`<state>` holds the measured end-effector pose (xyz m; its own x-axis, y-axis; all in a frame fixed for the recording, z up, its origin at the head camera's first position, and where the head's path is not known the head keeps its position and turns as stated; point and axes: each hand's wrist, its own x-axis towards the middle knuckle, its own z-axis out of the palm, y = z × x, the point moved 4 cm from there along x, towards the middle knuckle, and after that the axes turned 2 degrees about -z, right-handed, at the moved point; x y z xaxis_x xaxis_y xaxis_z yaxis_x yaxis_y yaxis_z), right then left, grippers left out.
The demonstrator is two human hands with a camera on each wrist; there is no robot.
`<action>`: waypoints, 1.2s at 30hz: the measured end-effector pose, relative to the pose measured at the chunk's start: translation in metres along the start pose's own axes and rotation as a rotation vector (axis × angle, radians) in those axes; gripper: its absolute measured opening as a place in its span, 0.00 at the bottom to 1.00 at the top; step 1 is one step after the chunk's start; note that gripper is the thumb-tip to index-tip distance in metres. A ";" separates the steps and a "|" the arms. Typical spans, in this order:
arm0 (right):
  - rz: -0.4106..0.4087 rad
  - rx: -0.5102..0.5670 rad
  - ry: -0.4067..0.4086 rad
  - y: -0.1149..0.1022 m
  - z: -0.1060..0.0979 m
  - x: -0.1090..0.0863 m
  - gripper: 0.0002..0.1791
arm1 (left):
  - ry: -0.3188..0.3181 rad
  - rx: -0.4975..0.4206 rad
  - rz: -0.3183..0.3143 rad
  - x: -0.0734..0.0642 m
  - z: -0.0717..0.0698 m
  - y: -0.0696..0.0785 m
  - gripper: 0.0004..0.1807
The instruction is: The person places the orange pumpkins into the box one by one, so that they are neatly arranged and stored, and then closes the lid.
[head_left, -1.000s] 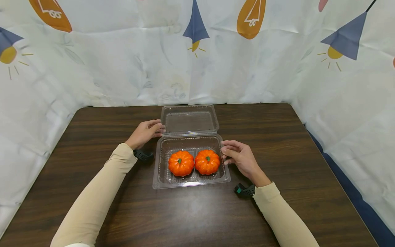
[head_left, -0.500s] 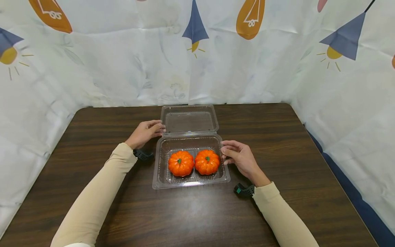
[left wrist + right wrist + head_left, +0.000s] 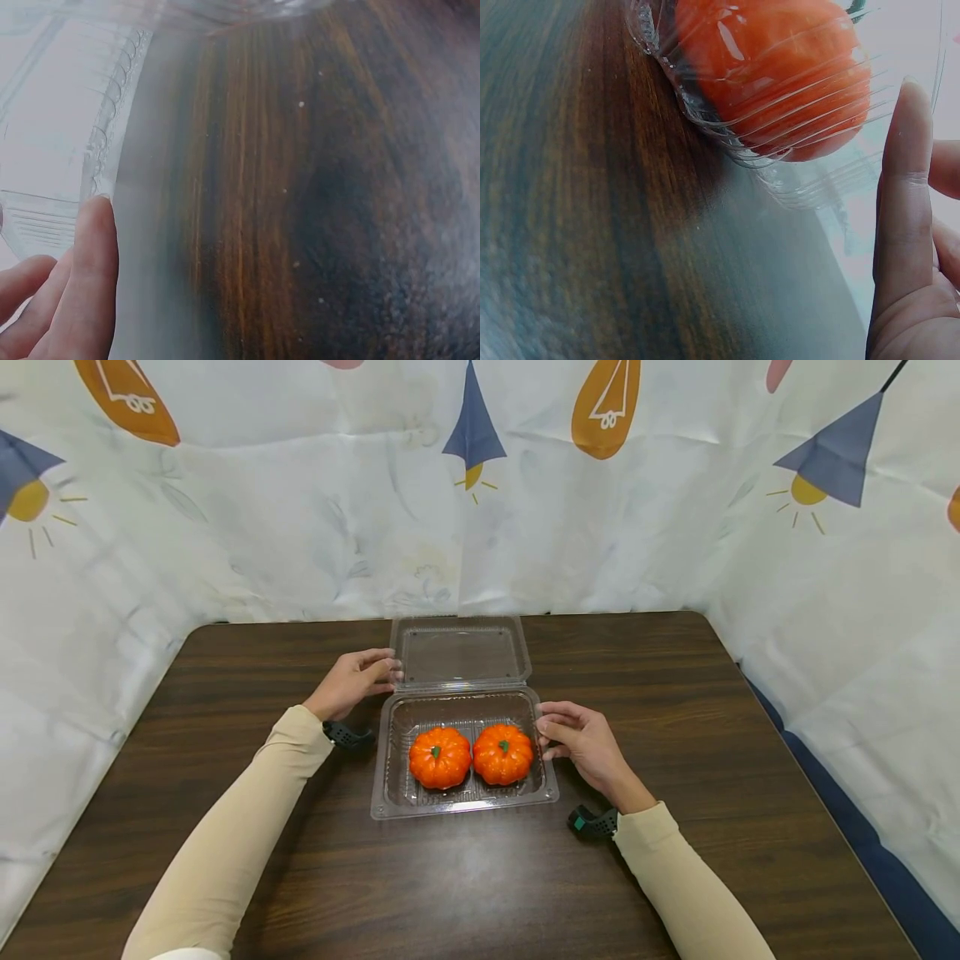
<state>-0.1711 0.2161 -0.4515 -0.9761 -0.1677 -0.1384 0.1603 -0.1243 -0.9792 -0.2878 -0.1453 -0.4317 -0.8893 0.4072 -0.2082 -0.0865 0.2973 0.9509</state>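
Observation:
A clear plastic clamshell container (image 3: 465, 810) lies with its lid (image 3: 461, 652) folded back, flat behind the base. Two glossy orange pumpkins (image 3: 440, 758) with green stems sit side by side in the base; the right pumpkin (image 3: 765, 75) shows through the clear wall in the right wrist view. At the lid's left edge, near the hinge, is my left hand (image 3: 356, 681), fingers (image 3: 95, 262) extended to the rim. My right hand (image 3: 581, 739) is at the base's right side, its long fingers (image 3: 906, 180) fairly straight against the wall and the thumb at the rim.
The container stands on a dark wood-grain table (image 3: 465, 893). A white patterned curtain (image 3: 300, 510) hangs behind the table and along both sides. Dark straps (image 3: 592, 822) with small devices circle both wrists.
Both hands, the container and the pumpkins stay in place. Only the head view tilts very slightly.

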 end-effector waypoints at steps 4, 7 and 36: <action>0.000 0.000 0.000 0.000 0.000 0.000 0.24 | 0.004 -0.015 0.005 0.000 -0.001 0.002 0.32; -0.001 -0.005 0.002 0.000 0.000 0.000 0.24 | 0.006 -0.033 0.012 0.000 -0.001 0.003 0.32; -0.011 -0.009 0.000 0.001 0.002 -0.001 0.23 | 0.073 -0.069 0.033 -0.006 -0.003 0.019 0.30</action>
<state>-0.1697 0.2146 -0.4522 -0.9778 -0.1660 -0.1278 0.1483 -0.1176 -0.9819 -0.2855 -0.1446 -0.4119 -0.9223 0.3508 -0.1619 -0.0852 0.2240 0.9709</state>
